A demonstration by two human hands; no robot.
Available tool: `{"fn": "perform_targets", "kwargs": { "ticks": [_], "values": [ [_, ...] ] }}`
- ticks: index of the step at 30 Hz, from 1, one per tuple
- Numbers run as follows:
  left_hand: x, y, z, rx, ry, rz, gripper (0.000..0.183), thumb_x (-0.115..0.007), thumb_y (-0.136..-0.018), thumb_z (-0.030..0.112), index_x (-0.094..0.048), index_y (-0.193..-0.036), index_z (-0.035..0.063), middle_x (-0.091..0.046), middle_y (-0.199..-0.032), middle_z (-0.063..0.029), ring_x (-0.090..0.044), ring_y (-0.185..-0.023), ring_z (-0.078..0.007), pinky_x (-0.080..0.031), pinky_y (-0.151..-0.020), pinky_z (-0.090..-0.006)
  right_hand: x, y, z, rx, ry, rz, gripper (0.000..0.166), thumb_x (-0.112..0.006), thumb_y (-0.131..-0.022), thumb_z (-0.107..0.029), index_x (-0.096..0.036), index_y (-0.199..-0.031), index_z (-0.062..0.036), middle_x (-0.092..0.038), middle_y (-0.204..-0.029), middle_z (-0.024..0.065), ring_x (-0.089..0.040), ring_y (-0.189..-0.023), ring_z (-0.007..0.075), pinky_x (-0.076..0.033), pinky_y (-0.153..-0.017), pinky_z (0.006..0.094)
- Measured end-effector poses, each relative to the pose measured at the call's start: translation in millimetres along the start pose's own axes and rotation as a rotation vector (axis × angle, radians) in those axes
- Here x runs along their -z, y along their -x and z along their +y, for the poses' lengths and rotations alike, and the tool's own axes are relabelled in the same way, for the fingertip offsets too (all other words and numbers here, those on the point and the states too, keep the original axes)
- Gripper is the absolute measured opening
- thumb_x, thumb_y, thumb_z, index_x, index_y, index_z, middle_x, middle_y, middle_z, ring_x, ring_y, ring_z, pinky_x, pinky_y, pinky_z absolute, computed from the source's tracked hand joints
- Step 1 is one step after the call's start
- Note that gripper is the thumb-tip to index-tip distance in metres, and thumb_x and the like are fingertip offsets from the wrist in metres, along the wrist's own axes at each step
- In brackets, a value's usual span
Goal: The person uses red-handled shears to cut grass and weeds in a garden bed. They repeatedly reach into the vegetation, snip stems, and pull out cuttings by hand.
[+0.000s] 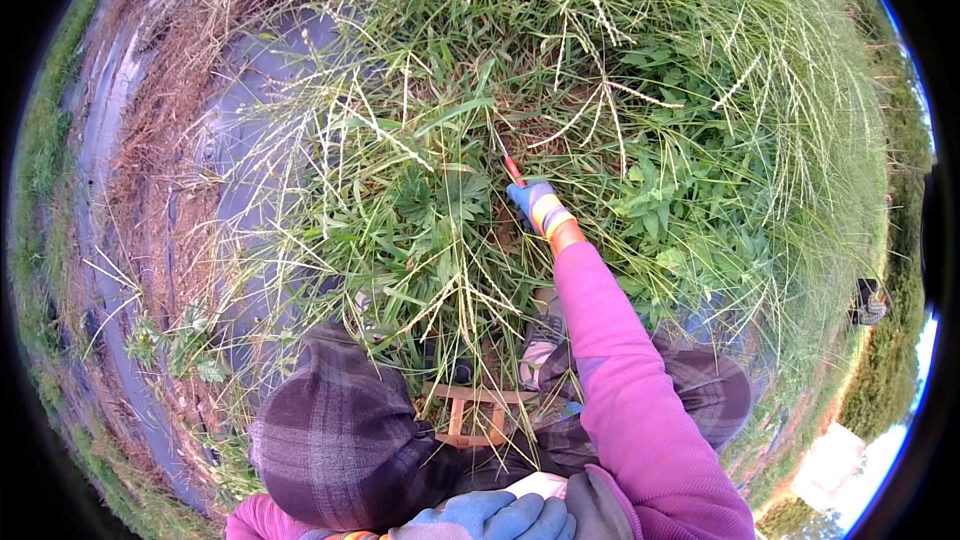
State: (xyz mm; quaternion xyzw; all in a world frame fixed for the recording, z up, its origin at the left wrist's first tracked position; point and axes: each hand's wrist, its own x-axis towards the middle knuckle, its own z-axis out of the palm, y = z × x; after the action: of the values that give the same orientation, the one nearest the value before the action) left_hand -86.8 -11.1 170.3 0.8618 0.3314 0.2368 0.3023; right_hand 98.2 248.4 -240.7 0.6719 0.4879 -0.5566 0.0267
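My right hand (534, 204), in a blue work glove with a striped cuff, grips the red handle of a hand tool (513, 168). The tool's thin metal part runs forward into the grass, where its tip is hidden, so its exact kind is unclear. Tall weedy grass (465, 270) with pale seed heads surrounds the hand. Broad lobed leaves (442, 195) grow just left of it. At the bottom edge, my left hand (495, 516) lies against my body in a matching glove. Its palm side is out of sight.
A small wooden frame (476, 412), perhaps a stool, is between my bent knees. Dark plastic sheeting (251, 127) covers ground at left, alongside dry brown plant litter (165, 135). Leafy green plants (660, 202) stand at right. Another person (870, 304) is far off at right.
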Motion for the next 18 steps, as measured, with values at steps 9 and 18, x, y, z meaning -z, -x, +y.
{"fn": "perform_targets", "kwargs": {
  "ticks": [9,18],
  "values": [
    [1,-4,0,0.011,0.023,-0.023,0.042,-0.055,-0.068,0.020,-0.061,-0.105,0.0017,-0.060,-0.108,-0.0119,-0.057,-0.094,-0.0239,-0.047,-0.075,-0.0351,-9,25,-18,-0.039,-0.285,-0.056,0.018,-0.063,-0.080,-0.025,-0.056,-0.077,-0.0086,-0.047,-0.054,0.0004,-0.041,-0.041,0.0137,-0.032,-0.039,0.0302],
    [-7,-2,3,0.060,0.051,-0.051,0.042,-0.054,-0.069,0.020,-0.061,-0.106,0.0020,-0.059,-0.110,-0.0122,-0.056,-0.096,-0.0239,-0.047,-0.075,-0.0349,-14,-12,-3,0.129,-0.070,0.030,0.019,-0.063,-0.081,-0.024,-0.057,-0.075,-0.0075,-0.048,-0.053,-0.0004,-0.042,-0.041,0.0131,-0.031,-0.039,0.0296]
  ]
}}
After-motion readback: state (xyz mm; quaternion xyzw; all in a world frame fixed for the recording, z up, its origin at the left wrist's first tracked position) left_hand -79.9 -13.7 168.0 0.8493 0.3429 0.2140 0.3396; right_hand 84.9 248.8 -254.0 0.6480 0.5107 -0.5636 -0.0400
